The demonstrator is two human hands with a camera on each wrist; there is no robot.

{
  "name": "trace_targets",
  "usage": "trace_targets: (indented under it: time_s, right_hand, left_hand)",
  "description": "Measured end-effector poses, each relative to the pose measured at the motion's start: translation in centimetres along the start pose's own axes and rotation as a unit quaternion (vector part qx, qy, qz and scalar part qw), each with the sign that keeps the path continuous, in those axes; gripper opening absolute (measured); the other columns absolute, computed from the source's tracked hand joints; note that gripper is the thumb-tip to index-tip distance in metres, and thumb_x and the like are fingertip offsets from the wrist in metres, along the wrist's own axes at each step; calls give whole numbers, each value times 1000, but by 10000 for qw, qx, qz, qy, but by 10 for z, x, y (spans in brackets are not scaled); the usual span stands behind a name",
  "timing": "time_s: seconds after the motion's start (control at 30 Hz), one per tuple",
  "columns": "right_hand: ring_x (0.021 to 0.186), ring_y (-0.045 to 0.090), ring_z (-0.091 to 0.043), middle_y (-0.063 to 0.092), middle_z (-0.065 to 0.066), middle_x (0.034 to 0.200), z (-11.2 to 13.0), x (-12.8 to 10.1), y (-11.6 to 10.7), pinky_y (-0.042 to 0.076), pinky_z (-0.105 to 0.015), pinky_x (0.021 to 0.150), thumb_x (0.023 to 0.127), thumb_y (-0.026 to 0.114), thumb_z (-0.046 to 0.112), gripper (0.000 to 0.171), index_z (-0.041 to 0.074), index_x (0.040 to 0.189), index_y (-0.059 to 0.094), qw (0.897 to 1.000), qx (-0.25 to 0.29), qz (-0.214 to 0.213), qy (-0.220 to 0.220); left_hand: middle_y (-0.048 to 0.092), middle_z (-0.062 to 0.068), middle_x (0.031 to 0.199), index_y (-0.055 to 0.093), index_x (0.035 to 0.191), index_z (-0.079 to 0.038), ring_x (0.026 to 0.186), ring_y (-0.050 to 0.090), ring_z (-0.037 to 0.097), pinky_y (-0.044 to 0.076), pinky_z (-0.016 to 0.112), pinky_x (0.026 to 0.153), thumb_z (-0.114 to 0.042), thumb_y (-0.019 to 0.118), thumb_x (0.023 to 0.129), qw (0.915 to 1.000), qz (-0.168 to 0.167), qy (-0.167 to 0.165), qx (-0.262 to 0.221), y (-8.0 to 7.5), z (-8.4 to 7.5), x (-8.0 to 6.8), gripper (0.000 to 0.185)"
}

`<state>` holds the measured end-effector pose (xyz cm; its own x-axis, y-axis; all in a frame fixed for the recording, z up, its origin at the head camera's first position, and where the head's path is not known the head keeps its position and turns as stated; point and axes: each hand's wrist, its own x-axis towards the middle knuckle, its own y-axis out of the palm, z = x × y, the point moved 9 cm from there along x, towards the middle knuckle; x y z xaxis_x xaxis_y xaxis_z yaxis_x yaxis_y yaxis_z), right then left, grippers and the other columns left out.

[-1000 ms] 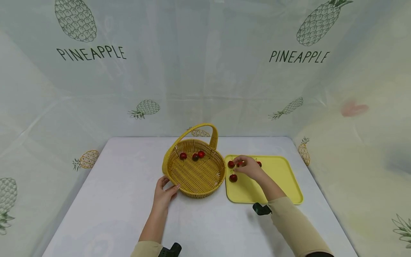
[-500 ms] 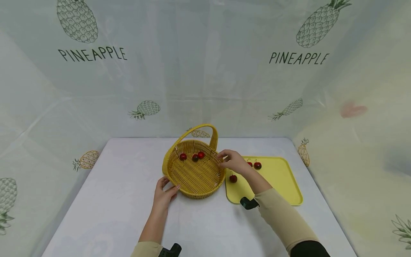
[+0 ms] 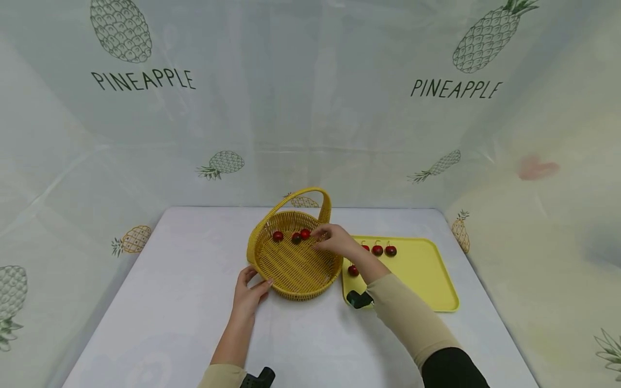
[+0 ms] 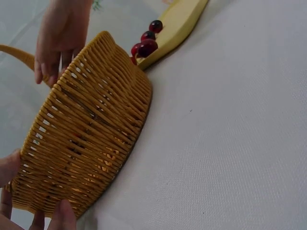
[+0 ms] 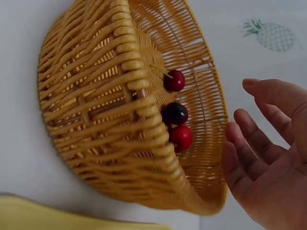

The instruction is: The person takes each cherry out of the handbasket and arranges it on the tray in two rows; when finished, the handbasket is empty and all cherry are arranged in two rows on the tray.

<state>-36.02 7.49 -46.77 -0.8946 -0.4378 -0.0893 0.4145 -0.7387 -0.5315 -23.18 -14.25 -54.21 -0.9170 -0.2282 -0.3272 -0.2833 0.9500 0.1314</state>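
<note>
While my left hand [image 3: 249, 291] rests with relaxed fingers against the near rim of the basket [image 3: 291, 269], my right hand [image 3: 335, 241] hangs over its far side, fingers loose and seemingly empty; just beyond my fingertips lie three cherries [image 3: 292, 235] already in the basket; behind my wrist four more [image 3: 377, 250] wait on the yellow tray [image 3: 417, 275], so I judge I'm nearly halfway.
</note>
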Motion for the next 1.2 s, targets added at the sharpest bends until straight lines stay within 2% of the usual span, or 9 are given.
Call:
trace_targets:
  time_s: [0.13,0.27,0.43,0.6,0.87,1.2]
  right_hand:
    - [88,52,-19,57,-9,106,5,8,7,46,-31,71,77,70,11,30,8,106,62,10000,-55,39,58]
    - [92,52,-18,57,-4,103,6,18,13,47,-32,74,78,69,10,30,7,107,61,9999,-57,97,106]
    - [92,53,-17,58,-9,105,5,30,20,47,-31,75,78,70,14,35,4,110,60,9997,-113,158,145]
    - [93,53,-18,58,-13,107,5,40,26,47,-31,75,78,70,14,37,2,111,58,9995,-137,236,143]
    - [94,53,-19,58,-9,105,-1,54,35,46,-31,76,78,70,11,36,5,112,59,9984,-343,297,341]
    - [102,50,-22,53,-14,117,-5,64,45,45,-34,78,79,69,14,42,7,118,56,9965,-456,557,431]
  left_hand:
    - [26,11,137,31,133,-12,98,50,24,39,49,85,-3,69,77,10000,32,-37,-54,1,-6,-4,68]
    - [27,9,136,32,134,-13,99,50,24,41,47,83,-4,70,77,10000,-13,-10,-9,-1,0,0,69]
    - [28,8,136,33,132,-16,100,50,24,42,45,82,-7,70,77,9999,-122,13,65,-3,8,6,67]
    - [28,6,136,34,130,-18,101,50,24,42,44,82,-7,71,76,9999,-156,-30,39,-4,10,7,67]
    - [28,7,136,34,131,-17,100,51,24,42,45,83,-9,73,74,9999,-139,-34,13,-3,9,6,69]
    - [29,7,136,34,131,-17,102,50,25,41,45,84,-7,71,76,9999,-152,-38,-19,-4,10,6,66]
